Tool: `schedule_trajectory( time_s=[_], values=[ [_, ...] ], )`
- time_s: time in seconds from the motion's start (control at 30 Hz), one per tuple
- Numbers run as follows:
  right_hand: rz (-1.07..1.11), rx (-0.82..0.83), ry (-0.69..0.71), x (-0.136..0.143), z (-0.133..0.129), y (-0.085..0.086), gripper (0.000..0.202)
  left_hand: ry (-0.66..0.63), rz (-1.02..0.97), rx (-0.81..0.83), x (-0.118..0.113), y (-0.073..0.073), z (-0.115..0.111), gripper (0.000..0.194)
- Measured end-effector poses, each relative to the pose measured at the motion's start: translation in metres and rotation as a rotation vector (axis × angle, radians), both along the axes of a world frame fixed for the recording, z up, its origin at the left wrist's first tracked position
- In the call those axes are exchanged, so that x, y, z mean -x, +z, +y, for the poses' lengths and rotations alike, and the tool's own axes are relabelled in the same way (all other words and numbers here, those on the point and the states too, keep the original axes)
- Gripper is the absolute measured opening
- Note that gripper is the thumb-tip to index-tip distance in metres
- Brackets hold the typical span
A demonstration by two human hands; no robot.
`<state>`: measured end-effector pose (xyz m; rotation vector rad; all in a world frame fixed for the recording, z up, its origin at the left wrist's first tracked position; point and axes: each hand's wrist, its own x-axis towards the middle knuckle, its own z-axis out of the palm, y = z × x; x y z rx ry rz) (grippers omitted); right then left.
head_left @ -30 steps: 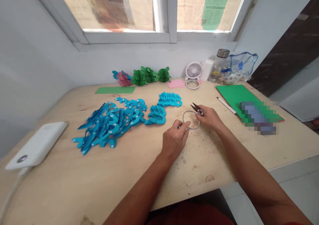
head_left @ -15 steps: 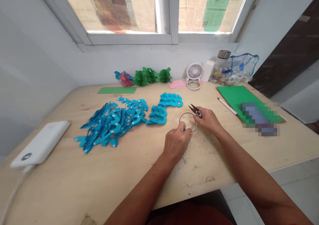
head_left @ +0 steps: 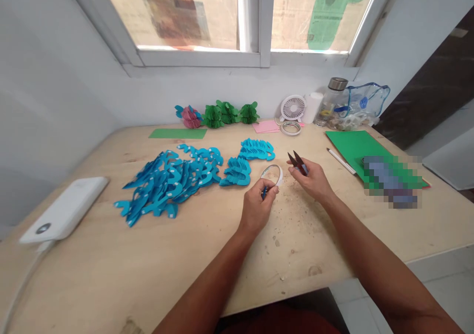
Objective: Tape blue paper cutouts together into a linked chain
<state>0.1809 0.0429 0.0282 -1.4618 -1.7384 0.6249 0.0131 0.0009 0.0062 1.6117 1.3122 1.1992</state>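
Observation:
My left hand (head_left: pixel 256 204) is closed on a thin roll of white tape (head_left: pixel 280 176), which stands tilted above the table. A small bit of blue (head_left: pixel 264 192) shows between its fingers, too little to tell more. My right hand (head_left: pixel 314 180) grips a pair of thread snips (head_left: pixel 297 163), dark blades apart and pointing away from me. The snips and the tape roll do not touch. Left of my hands lie two neat stacks of blue cut-paper shapes, a nearer stack (head_left: pixel 236 172) and a farther stack (head_left: pixel 258 149). Beyond them spreads a loose blue heap (head_left: pixel 170 181) dotted with white tape squares.
A white power bank (head_left: pixel 66 208) with a cable lies at left. Along the wall stand folded paper figures (head_left: pixel 226 113), a small fan (head_left: pixel 293 108) and a glass bottle (head_left: pixel 332 99). Another tape roll (head_left: pixel 291 128), green sheets (head_left: pixel 361 144) and a white pen (head_left: pixel 340 160) lie at right.
The tape roll has tilted up and moved left with my left hand, away from the right. My right hand with the snips has drawn apart from it. The view has shifted slightly.

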Motion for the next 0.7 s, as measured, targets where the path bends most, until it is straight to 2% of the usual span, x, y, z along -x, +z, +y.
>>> schedule_trajectory(
  time_s=[0.1,0.2,0.33,0.5,0.63,0.7],
  values=[
    [0.101,0.028,0.045,0.006,-0.007,0.005,0.031,0.003,-0.18,0.102,0.0,0.002,0.002,0.014],
    [0.173,0.072,0.12,0.011,-0.012,0.01,0.029,0.007,-0.265,0.161,-0.001,0.002,0.003,0.014],
    [0.186,0.096,0.195,0.014,-0.014,0.011,0.023,0.012,-0.288,0.177,-0.001,0.002,0.003,0.014],
    [0.123,0.071,0.19,0.016,-0.013,0.007,0.018,0.003,-0.292,0.165,-0.002,0.002,0.001,0.016],
    [0.093,0.022,0.185,0.018,-0.016,0.008,0.019,-0.056,-0.323,0.146,-0.003,-0.001,0.0,0.033],
    [0.076,-0.005,0.196,0.019,-0.019,0.011,0.018,-0.083,-0.313,0.134,-0.002,-0.003,0.0,0.035]
  ],
)
